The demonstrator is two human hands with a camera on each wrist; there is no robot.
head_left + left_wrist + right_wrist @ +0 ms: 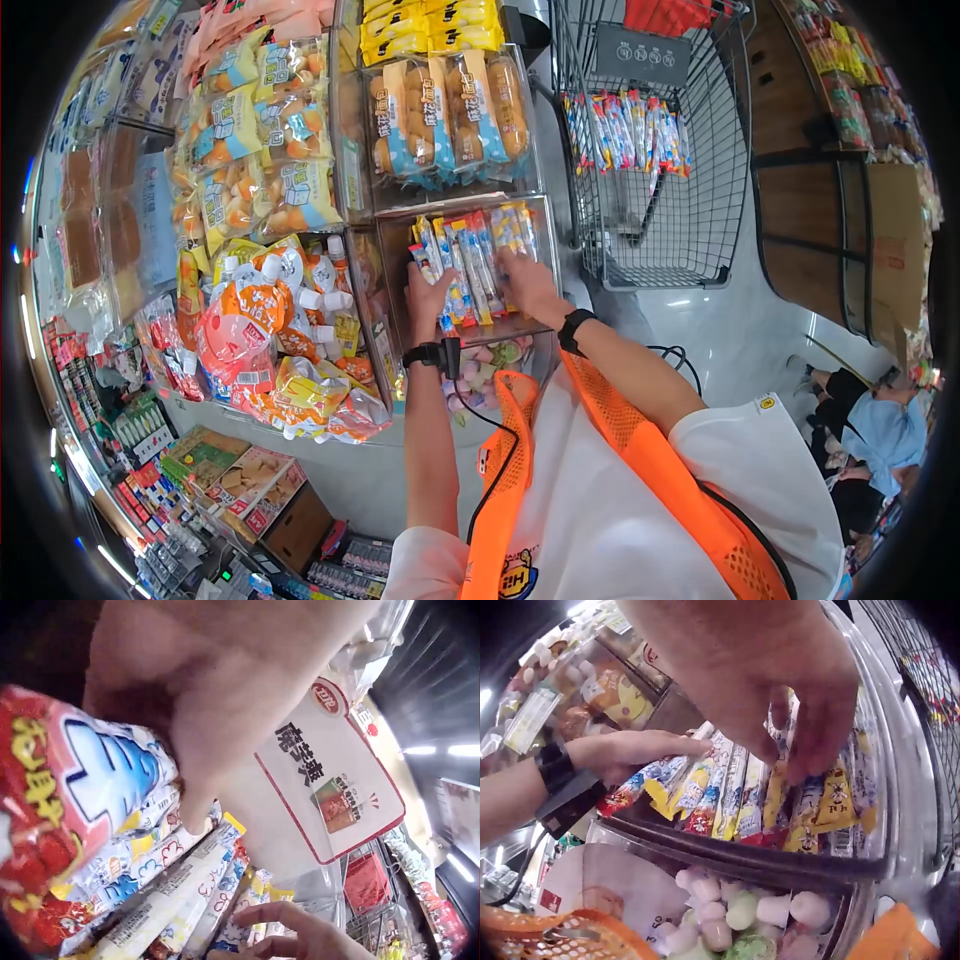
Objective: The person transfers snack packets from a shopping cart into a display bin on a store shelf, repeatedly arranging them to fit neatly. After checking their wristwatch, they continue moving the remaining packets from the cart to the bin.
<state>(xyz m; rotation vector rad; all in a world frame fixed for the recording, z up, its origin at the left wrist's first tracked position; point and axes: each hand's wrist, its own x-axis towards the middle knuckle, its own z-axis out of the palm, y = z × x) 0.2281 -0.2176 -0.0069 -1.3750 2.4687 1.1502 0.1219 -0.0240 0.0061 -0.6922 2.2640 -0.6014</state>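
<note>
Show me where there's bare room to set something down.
Bare: the cart's mesh nearer the person than its stick packets, and the shop floor between cart and brown shelving. Crowded: the bin under both hands, and the bread section beyond.

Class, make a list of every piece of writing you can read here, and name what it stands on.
"魔芋爽", on the white sign with a red border
"麻花面包", on the bread packs
"Hi", on the shirt badge
Too small, blurred or partly hidden to read surely: the stick packets, the cart's grey plate and the remaining labels.
</note>
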